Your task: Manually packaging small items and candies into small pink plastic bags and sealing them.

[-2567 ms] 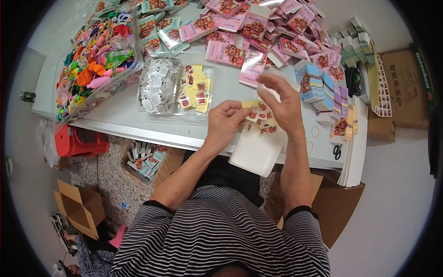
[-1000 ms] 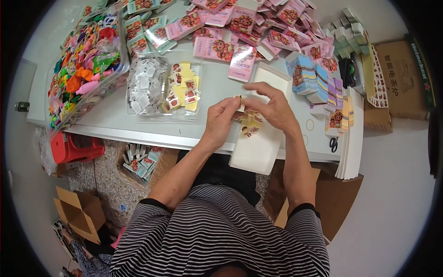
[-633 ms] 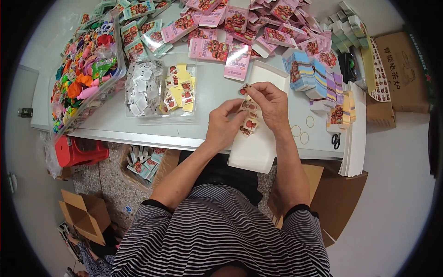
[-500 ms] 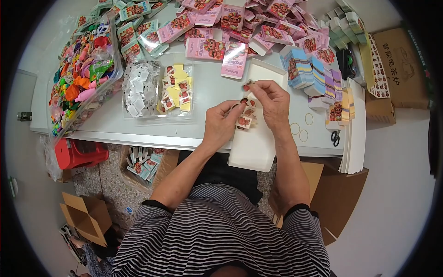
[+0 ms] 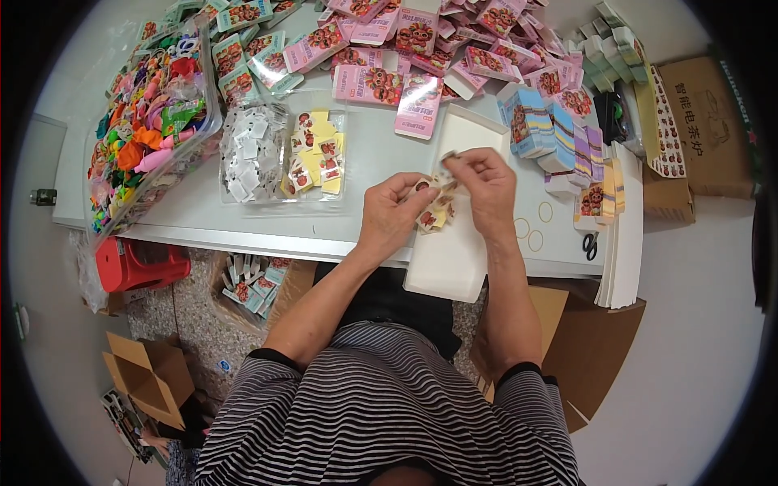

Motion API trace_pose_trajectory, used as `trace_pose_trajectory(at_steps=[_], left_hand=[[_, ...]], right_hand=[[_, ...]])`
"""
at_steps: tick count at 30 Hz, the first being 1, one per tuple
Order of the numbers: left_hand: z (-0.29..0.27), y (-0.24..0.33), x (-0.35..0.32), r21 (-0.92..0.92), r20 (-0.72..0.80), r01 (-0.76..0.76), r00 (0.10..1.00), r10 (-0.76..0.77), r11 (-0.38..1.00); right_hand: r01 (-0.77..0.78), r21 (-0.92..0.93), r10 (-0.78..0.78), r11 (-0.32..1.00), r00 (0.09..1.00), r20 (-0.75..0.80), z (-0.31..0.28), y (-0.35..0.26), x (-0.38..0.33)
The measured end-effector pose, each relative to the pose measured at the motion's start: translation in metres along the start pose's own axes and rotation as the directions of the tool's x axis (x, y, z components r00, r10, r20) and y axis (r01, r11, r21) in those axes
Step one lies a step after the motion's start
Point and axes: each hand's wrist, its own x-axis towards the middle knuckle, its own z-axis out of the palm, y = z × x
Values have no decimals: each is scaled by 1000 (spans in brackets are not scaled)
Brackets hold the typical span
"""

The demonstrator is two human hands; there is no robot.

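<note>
My left hand (image 5: 391, 215) grips a small bunch of yellow and red printed stickers (image 5: 432, 217) over the near edge of the white table (image 5: 203, 215). My right hand (image 5: 485, 185) pinches one small sticker (image 5: 446, 158) just above that bunch. Both hands hover over a long white tray (image 5: 454, 251) that juts past the table's front edge.
A clear tray (image 5: 279, 158) with white tags and yellow stickers lies left of my hands. A bin of colourful toys (image 5: 150, 121) sits far left. Pink packets (image 5: 405, 57) cover the back, stacked boxes (image 5: 543, 130) stand right, with rubber bands (image 5: 531, 235) and scissors (image 5: 589, 243).
My hands and the sticker bunch have shifted slightly toward the far end of the white tray. My right hand has lifted a single sticker off the bunch.
</note>
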Motion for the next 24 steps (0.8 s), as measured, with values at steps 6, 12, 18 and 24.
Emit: trace_pose_trajectory(at_steps=[6, 12, 18, 24], left_hand=[[-2, -2, 2, -95, -98, 41, 994, -50, 995], [-3, -6, 7, 21, -91, -14, 996, 16, 1000], [6, -2, 10, 90, -45, -73, 996, 77, 993], [7, -2, 6, -124, 8, -28, 1000, 29, 992]], right_hand=[[117, 113, -99, 987, 983, -155, -10, -17, -1], [-135, -146, 159, 980, 974, 164, -16, -22, -12], [-112, -251, 144, 962, 983, 115, -10, -9, -13], [-204, -86, 199, 975, 978, -54, -11, -5, -17]])
